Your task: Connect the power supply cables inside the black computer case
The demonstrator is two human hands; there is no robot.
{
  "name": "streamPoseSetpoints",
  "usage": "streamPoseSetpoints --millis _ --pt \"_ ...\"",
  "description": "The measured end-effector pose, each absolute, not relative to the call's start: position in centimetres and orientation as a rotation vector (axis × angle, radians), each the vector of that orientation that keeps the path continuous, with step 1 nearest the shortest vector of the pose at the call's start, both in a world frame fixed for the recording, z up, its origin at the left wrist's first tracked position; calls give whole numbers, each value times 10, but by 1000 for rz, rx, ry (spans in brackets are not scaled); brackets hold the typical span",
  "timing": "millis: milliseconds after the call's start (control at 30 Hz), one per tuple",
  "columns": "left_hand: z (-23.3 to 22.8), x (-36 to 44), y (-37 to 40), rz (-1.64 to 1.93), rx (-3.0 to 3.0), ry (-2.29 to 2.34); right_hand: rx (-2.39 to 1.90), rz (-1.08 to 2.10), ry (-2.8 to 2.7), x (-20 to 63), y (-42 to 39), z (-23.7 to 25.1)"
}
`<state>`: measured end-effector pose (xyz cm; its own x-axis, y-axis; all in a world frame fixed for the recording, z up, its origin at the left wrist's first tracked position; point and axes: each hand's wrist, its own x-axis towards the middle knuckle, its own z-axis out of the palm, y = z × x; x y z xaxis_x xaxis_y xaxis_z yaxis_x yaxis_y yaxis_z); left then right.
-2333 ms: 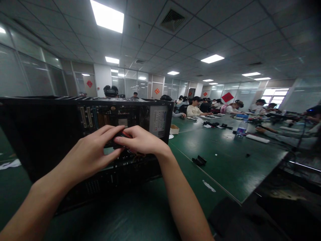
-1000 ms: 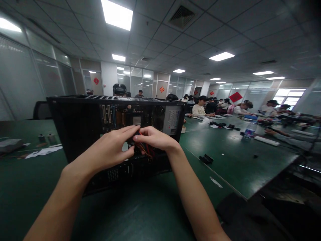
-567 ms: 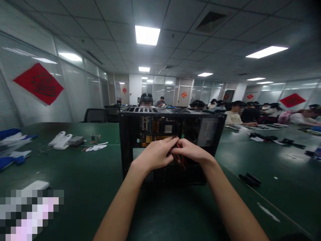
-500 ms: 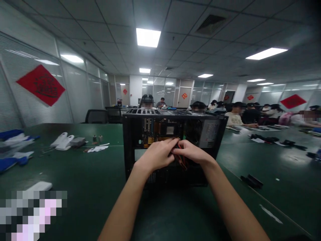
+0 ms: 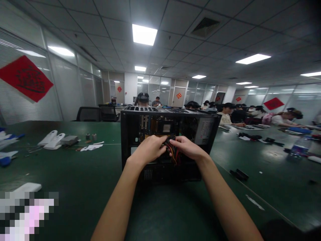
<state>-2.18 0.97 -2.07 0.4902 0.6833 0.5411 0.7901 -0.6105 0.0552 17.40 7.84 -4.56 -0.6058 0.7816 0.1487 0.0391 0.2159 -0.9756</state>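
An open black computer case (image 5: pixel 130 147) stands on the green table (image 5: pixel 75 174) right in front of me, its motherboard and grey power supply (image 5: pixel 204 130) showing. Both my hands are inside its open side. My left hand (image 5: pixel 147 150) and my right hand (image 5: pixel 188 148) meet on a black connector (image 5: pixel 170 140) at the end of a bundle of red, yellow and black wires (image 5: pixel 175 155). The fingertips of both hands pinch that connector between them. The wires hang down below my right hand.
White handsets (image 5: pixel 51 140), a small grey box and paper scraps lie on the table to the left. A black clip (image 5: pixel 239 174) lies to the right. Several seated people work along the far right side. Empty office chairs (image 5: pixel 96 114) stand behind the case.
My view swung left, from the right-hand tables to the case head-on. Both hands stayed on the connector inside the case, and the wire bundle now shows more clearly between them.
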Motion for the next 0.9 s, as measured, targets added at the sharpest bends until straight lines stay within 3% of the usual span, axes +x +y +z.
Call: streamPoseSetpoints --millis 633,700,900 --pt "-42 -4 38 -834 -2124 -1296 -703 1025 -1620 149 96 -56" --pt "-46 -3 43 -895 -2102 -1266 -722 834 -1675 152 99 -58" --pt "-55 -4 55 -930 -2125 -1264 -543 -221 -2059 175 97 -67"
